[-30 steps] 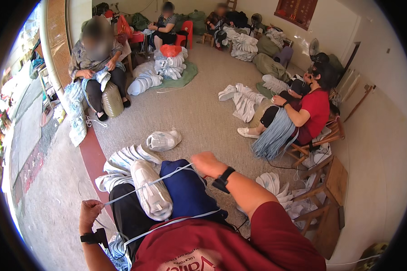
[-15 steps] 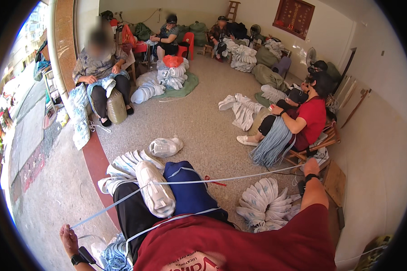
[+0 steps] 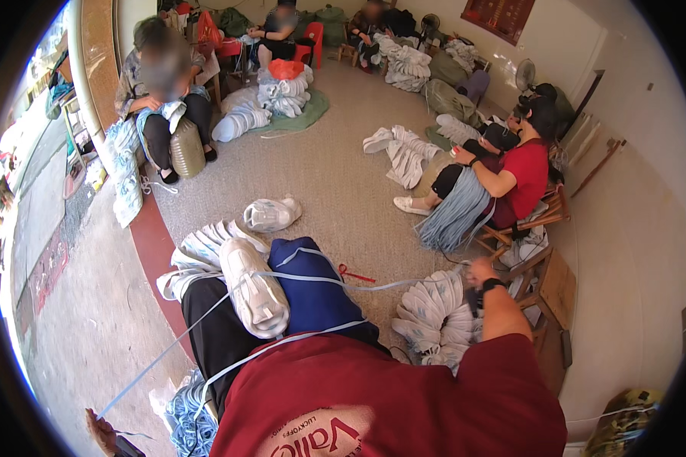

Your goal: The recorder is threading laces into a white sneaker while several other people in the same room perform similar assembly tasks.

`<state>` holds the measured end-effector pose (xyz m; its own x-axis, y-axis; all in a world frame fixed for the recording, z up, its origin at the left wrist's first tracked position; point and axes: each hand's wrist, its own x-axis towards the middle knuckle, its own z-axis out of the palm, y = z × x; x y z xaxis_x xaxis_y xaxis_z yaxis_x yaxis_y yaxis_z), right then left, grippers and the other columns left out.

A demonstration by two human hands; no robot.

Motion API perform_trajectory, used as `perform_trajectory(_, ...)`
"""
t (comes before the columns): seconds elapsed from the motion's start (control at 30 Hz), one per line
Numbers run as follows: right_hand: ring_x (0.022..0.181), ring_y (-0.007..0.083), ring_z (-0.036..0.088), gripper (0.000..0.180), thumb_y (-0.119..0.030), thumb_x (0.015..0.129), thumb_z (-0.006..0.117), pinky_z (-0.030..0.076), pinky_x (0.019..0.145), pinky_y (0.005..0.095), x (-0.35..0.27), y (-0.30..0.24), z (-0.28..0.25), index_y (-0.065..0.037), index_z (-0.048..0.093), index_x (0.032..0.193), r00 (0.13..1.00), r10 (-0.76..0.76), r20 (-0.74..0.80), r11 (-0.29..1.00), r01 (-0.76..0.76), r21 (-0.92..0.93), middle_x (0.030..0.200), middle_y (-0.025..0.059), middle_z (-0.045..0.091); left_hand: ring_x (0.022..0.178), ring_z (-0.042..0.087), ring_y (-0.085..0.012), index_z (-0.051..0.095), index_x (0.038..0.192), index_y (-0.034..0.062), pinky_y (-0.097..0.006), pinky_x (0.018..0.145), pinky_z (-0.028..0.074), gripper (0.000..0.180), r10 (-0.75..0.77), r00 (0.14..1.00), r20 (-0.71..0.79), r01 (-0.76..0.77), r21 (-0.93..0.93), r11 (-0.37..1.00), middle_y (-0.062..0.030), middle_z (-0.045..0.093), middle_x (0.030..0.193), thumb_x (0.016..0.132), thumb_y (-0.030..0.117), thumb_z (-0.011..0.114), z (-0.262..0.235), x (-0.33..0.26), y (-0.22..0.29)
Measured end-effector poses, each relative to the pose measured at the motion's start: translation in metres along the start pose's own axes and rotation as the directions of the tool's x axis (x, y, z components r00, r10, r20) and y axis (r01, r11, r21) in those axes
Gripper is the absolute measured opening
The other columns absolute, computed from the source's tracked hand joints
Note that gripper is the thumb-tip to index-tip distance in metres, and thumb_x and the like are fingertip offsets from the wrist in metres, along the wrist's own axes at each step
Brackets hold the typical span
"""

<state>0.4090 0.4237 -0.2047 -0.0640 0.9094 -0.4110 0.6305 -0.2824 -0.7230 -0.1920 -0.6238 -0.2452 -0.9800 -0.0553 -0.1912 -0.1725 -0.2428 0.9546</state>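
Dark red T-shirt [image 3: 427,396], black right wristband [image 3: 493,284]

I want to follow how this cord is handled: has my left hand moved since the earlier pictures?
Yes. Against the dark red floor strip, your left hand has moved farther left and lower in the view.

Your left hand [image 3: 103,431], low at left, and right hand [image 3: 480,272], out to the right, hold a pale blue shoelace [image 3: 166,350] crossing the white sneaker [image 3: 254,293] on your lap [image 3: 314,293]. Ahead to the right sits a red-shirted co-worker [image 3: 524,174].
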Motion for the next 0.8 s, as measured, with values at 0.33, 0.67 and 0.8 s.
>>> perform_trajectory(0.33, 0.051, 0.01, 0.047, 0.007, -0.005, 0.083, 0.057, 0.041, 0.05, 0.0249, -0.199, -0.193, 0.3, -0.003, 0.051, 0.079, 0.03, -0.294, 0.955, 0.956, -0.012, 0.295, 0.06, 0.0008, 0.048, 0.039, 0.028, -0.0014, 0.059, 0.102, 0.013, -0.017, 0.034, 0.02, 0.03, -0.041, 0.964, -0.261, 0.083, 0.151, 0.985, 0.0087, 0.032, 0.05, 0.085, 0.038, 0.06, 0.001, -0.025, 0.035)
perform_trajectory(0.67, 0.063, 0.0173, 0.06, 0.009, -0.009, 0.077, 0.055, 0.048, 0.058, 0.0304, -0.225, -0.226, 0.352, -0.001, 0.059, 0.074, 0.074, -0.155, 0.985, 0.673, 0.738, 0.051, 0.072, 0.0097, 0.062, 0.042, 0.031, -0.0026, 0.061, 0.098, 0.0105, -0.019, 0.036, 0.024, 0.024, -0.386, 0.911, -0.144, 0.411, 0.246, 0.878, 0.0104, 0.031, 0.053, 0.089, 0.031, 0.052, 0.169, -0.037, -0.053)
perform_trajectory(0.8, 0.069, 0.0257, 0.062, 0.013, -0.006, 0.071, 0.054, 0.05, 0.064, 0.0371, -0.234, -0.229, 0.372, 0.001, 0.065, 0.073, -0.05, -0.317, 0.947, -0.126, 0.992, 0.01, 0.075, 0.0173, 0.064, 0.046, 0.036, -0.0014, 0.057, 0.102, 0.0054, -0.015, 0.041, 0.027, 0.016, -0.397, 0.847, 0.353, 0.347, 0.2, 0.916, 0.006, 0.049, 0.062, 0.088, 0.014, 0.055, 0.372, -0.097, -0.055)
